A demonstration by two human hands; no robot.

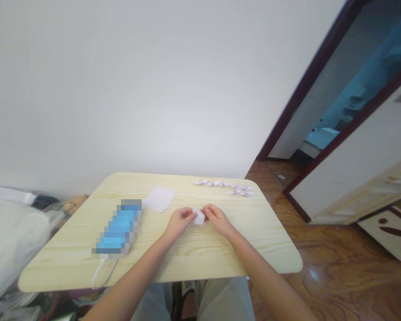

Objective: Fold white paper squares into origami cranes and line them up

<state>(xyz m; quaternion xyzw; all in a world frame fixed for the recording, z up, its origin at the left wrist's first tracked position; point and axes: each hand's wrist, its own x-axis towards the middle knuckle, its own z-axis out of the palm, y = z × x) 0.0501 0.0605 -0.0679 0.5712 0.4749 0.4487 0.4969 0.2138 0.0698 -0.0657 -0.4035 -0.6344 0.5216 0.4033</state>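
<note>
A small folded piece of white paper (198, 217) sits just above the light wooden table (260, 240), pinched between my left hand (178, 223) and my right hand (218, 220). Fingertips of both hands press on its sides. Up and to the left lies a loose square of white paper (158, 199). Along the far edge runs a row of small folded white paper figures (223, 184), out of reach of my fingers. Their exact shapes are too small to tell.
A pixelated blue object (118, 227) with a white loop (103, 273) lies on the table's left. Soft white bedding (11, 236) is heaped beyond the left edge. A wall stands behind the table. An open door (354, 160) and wooden floor (330, 263) lie to the right.
</note>
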